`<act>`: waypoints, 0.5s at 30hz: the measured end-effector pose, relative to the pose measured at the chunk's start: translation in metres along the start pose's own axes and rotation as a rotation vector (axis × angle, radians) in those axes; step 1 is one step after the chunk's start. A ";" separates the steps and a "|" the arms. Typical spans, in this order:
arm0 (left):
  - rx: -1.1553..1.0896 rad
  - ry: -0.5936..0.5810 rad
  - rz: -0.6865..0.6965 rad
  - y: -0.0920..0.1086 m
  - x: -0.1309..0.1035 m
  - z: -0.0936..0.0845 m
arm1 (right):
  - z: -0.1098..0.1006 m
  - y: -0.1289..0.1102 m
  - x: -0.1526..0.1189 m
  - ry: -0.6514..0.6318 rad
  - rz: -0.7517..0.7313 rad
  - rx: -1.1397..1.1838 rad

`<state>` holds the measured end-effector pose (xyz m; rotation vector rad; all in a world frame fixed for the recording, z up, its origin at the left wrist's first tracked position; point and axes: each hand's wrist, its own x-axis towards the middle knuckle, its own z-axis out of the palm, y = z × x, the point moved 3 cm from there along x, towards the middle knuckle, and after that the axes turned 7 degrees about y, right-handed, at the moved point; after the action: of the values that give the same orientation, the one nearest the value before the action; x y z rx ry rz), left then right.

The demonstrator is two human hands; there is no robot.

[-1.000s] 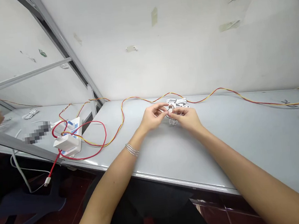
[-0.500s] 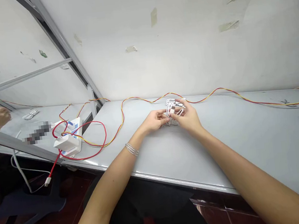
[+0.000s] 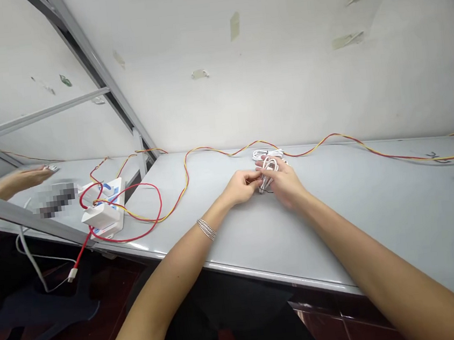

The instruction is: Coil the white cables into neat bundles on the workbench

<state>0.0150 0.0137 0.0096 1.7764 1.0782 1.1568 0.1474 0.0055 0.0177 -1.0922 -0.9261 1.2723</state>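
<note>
Coiled white cable (image 3: 269, 165) is grasped in the right hand (image 3: 288, 184) over the table (image 3: 259, 242), in front of another white cable bundle (image 3: 266, 154). Its left side is met by the left hand (image 3: 242, 187), fingertips bunched; whether anything is pinched there cannot be told.

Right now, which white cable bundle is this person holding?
The looped bundle between left hand and right hand; another lies just beyond, a third by a co-worker's hand.
</note>
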 end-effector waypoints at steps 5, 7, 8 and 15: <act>0.116 -0.030 0.045 0.003 -0.003 0.008 | -0.002 0.004 0.002 -0.012 0.082 0.147; 0.161 0.002 0.062 0.003 -0.004 0.009 | -0.004 0.007 0.004 -0.014 0.055 0.152; 0.173 0.017 0.066 0.003 -0.004 0.009 | -0.004 0.008 0.006 -0.017 0.044 0.157; 0.195 -0.029 0.053 -0.001 -0.004 0.012 | -0.005 0.017 0.011 -0.019 0.076 0.189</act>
<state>0.0252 0.0088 0.0033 1.9764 1.1657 1.0843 0.1485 0.0153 -0.0003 -0.9761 -0.7675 1.4047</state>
